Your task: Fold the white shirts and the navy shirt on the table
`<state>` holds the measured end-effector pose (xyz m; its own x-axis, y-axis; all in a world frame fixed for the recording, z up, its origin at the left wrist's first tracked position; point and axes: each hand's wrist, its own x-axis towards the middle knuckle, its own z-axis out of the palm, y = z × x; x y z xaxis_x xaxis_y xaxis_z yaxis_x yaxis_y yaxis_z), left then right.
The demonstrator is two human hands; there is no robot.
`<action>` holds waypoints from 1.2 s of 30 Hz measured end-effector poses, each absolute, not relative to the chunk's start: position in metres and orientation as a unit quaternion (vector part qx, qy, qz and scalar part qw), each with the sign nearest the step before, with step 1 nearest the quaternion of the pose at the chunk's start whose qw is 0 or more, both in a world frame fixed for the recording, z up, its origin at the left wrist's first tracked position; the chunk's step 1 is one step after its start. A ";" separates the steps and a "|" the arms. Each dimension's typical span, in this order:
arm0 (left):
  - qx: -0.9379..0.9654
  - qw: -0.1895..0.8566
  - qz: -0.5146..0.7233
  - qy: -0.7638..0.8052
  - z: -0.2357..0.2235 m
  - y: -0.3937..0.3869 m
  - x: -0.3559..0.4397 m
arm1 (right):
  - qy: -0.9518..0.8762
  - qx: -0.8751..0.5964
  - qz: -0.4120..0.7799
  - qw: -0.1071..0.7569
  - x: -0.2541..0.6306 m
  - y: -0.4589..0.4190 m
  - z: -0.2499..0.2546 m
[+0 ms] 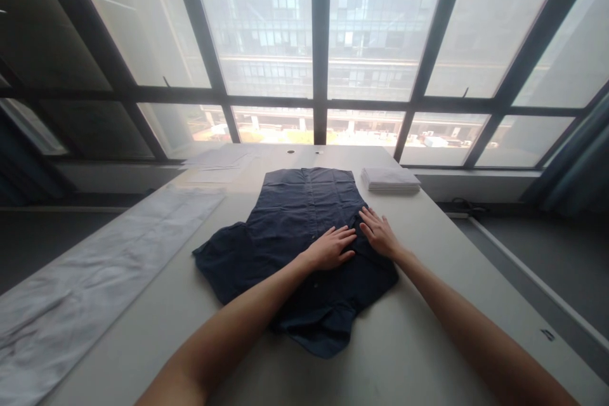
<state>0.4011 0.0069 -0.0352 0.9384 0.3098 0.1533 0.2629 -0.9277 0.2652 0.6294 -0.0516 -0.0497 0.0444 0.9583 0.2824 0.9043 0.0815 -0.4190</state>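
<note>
A dark navy button-up shirt (285,209) lies spread out on the white table (442,292), its collar end towards me and its hem towards the window. One short sleeve points left; the other is at the right, below my right hand. My left hand (332,248) rests flat on the front of the shirt, just right of the button line, fingers stretched to the right. Flat near the shirt's right side lies my right hand (378,233), its fingers spread and pointing away from me. Neither hand grips the cloth. My left forearm hides part of the shirt's lower left.
A folded stack of white cloth (391,179) sits at the back right of the table. Along the left runs a wrinkled whitish sheet (118,254), with loose white papers (216,165) behind it. Large windows (266,25) rise beyond the far edge; curtains hang at both sides.
</note>
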 end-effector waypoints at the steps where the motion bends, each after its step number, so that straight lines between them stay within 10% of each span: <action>1: 0.977 0.121 0.097 0.148 -0.035 0.007 0.401 | -0.706 -0.669 0.057 0.227 0.628 -0.048 -0.047; 11: 0.976 0.129 0.089 0.150 -0.031 0.006 0.401 | -0.705 -0.686 0.060 0.169 0.631 -0.033 -0.060; 21: 0.974 0.138 0.090 0.154 -0.032 0.007 0.400 | -0.462 -0.701 -0.065 0.539 0.663 -0.035 -0.066; 32: 0.976 0.127 0.091 0.153 -0.034 0.008 0.401 | -0.653 -0.698 0.043 0.291 0.638 -0.041 -0.069; 36: 0.977 0.126 0.085 0.151 -0.032 0.008 0.400 | -0.614 -0.712 0.000 0.341 0.643 -0.040 -0.066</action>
